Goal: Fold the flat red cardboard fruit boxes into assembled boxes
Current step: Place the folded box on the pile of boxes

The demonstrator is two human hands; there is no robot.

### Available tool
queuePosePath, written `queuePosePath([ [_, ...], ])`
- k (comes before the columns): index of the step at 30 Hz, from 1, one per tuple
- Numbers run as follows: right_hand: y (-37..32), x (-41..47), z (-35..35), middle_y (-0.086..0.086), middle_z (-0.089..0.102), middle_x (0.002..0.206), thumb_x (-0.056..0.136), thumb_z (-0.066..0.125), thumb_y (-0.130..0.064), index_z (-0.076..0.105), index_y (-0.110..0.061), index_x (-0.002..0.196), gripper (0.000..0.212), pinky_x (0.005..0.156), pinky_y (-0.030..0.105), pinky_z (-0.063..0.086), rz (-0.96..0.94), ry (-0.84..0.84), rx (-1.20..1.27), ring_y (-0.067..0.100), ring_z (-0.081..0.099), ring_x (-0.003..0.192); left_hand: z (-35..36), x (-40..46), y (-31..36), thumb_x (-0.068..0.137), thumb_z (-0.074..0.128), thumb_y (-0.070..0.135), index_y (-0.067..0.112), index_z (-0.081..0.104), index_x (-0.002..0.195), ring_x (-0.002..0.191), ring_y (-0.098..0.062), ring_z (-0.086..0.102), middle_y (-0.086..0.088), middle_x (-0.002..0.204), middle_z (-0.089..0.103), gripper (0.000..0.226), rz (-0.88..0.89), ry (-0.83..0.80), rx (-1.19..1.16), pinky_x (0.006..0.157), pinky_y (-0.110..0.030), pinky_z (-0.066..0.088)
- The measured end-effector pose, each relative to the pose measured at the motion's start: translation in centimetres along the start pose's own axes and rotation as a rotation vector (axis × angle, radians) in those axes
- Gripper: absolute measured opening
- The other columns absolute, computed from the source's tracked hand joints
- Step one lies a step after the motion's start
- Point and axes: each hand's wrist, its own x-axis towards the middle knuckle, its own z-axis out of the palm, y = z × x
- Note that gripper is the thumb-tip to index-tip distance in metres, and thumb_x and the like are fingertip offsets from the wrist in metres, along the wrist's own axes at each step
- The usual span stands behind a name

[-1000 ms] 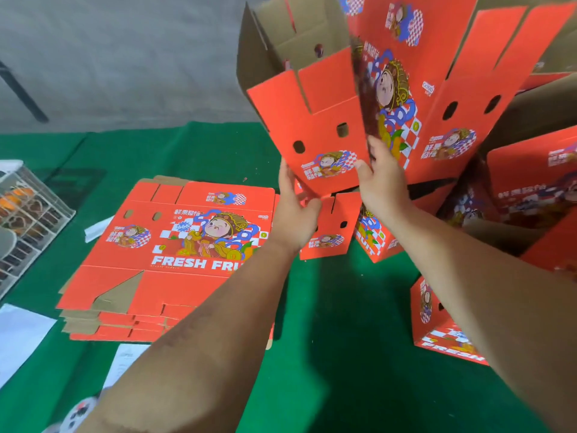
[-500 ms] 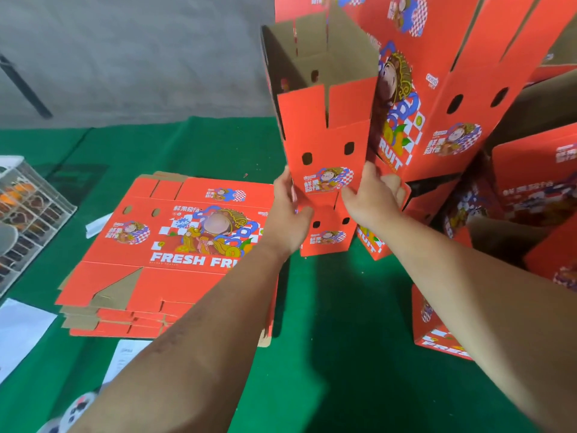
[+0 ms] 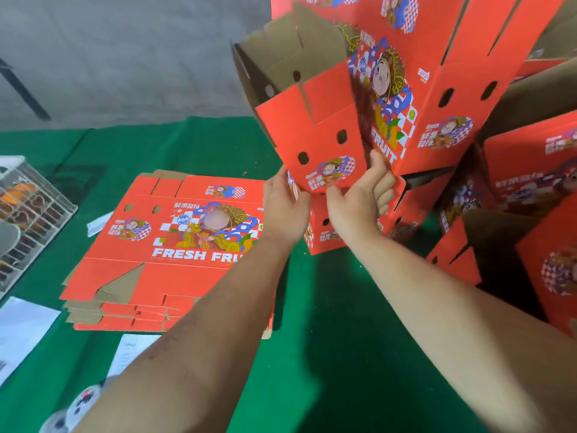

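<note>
I hold a red fruit box (image 3: 315, 132) up in the air, opened into a tube with its brown inside showing at the top. My left hand (image 3: 285, 210) grips its lower left corner. My right hand (image 3: 362, 198) grips the lower right edge, thumb on the front panel. A stack of flat red boxes (image 3: 175, 245) printed "FRESH FRUIT" lies on the green table (image 3: 312, 354) to the left, below my left arm.
A pile of assembled red boxes (image 3: 468, 104) rises at the right and behind the held box. A clear plastic crate (image 3: 28, 214) sits at the left edge. White papers (image 3: 22, 329) lie on the near left of the table. A grey wall stands behind.
The held box has swung to the right and tilted, turning its narrow side panel toward me. Both hands have drawn closer together at its lower end.
</note>
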Motion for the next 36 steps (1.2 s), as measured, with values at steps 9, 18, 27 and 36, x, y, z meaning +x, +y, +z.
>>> queuePosePath([
  [9, -2.2, 1.2, -0.5, 0.006, 0.021, 0.169, 0.082, 0.077, -0.032, 0.008, -0.025, 0.166, 0.108, 0.124, 0.048, 0.019, -0.28, -0.227, -0.109, 0.03, 0.021, 0.154, -3.9, 0.3, 1.1, 0.093, 0.064, 0.004, 0.007, 0.056, 0.126, 0.087, 0.0, 0.064, 0.015, 0.095, 0.071, 0.034, -0.182, 0.282, -0.507, 0.081, -0.018, 0.05],
  [18, -0.4, 5.0, -1.2, 0.015, 0.017, 0.166, 0.062, 0.093, -0.053, -0.008, -0.026, 0.165, 0.147, 0.126, 0.039, 0.02, -0.138, -0.269, 0.016, 0.026, 0.019, 0.155, -2.8, 0.5, 6.2, 0.098, 0.05, -0.009, 0.015, 0.036, 0.158, 0.143, -0.026, 0.049, -0.006, 0.153, 0.055, 0.066, -0.202, -0.11, -0.672, 0.118, -0.044, 0.042],
  [27, 0.5, 5.4, 0.0, 0.017, 0.013, 0.162, 0.047, 0.091, -0.061, -0.02, -0.031, 0.162, 0.163, 0.128, 0.045, 0.014, -0.158, -0.083, -0.011, 0.031, 0.013, 0.154, -0.5, 2.6, 3.1, 0.102, 0.039, 0.003, 0.016, 0.06, 0.114, 0.088, -0.017, 0.061, -0.009, 0.11, 0.068, 0.028, -0.358, -0.119, -0.558, 0.076, -0.024, 0.051],
  [36, 2.8, 6.7, 0.9, 0.014, 0.005, 0.167, 0.046, 0.085, -0.06, -0.032, -0.048, 0.151, 0.158, 0.126, 0.048, 0.018, -0.021, -0.114, 0.027, 0.031, 0.008, 0.157, 2.9, 2.1, -2.7, 0.098, 0.049, 0.01, 0.026, 0.044, 0.144, 0.109, -0.032, 0.067, -0.001, 0.138, 0.062, 0.049, -0.26, -0.406, 0.111, 0.101, -0.05, 0.053],
])
